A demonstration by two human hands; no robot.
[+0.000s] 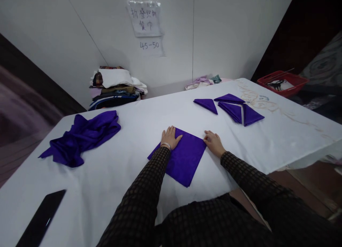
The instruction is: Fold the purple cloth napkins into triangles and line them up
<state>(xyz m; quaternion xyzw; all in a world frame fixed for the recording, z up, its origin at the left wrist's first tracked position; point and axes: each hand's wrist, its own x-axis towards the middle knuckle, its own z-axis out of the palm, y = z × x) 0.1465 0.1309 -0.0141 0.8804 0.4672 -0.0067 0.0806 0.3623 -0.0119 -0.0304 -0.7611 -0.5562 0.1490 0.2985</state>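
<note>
The bench (pixel 139 133) lines a wall (pixel 227 36), black slab (pixel 40 220) cut off near left, left grip (pixel 170 137) spread on cloth (pixel 184 156); whether right grip (pixel 214 143) pinches is unclear.

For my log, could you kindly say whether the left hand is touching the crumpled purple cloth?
No, the left hand rests on the flat purple cloth, apart from the crumpled one.

We have one purple cloth (pixel 185 156) folded flat into a four-cornered piece on the white tablecloth (pixel 117 197).
We see it lying slantwise near the table's front edge, one corner aimed at us, another at the right, and a slim point poking out left; its right edge looks finely toothed, its surface smooth, its upper left partly hidden from us.
</note>
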